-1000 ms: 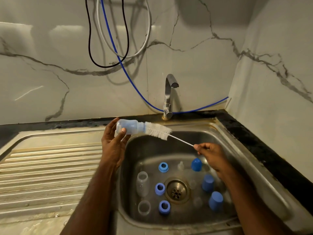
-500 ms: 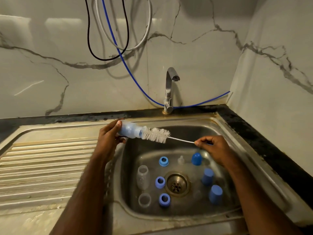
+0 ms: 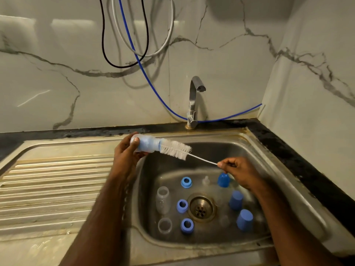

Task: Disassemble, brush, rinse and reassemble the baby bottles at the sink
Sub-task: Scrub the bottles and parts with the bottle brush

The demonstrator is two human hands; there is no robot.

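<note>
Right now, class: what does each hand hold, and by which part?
The left hand grips a baby bottle round its base end. The right hand pinches the bottle brush by the far end of its wire handle.

The brush (image 3: 175, 149) has slid further out of the bottle (image 3: 145, 144) — more bristles show now — as the right hand (image 3: 240, 172) drew its wire handle back.
</note>
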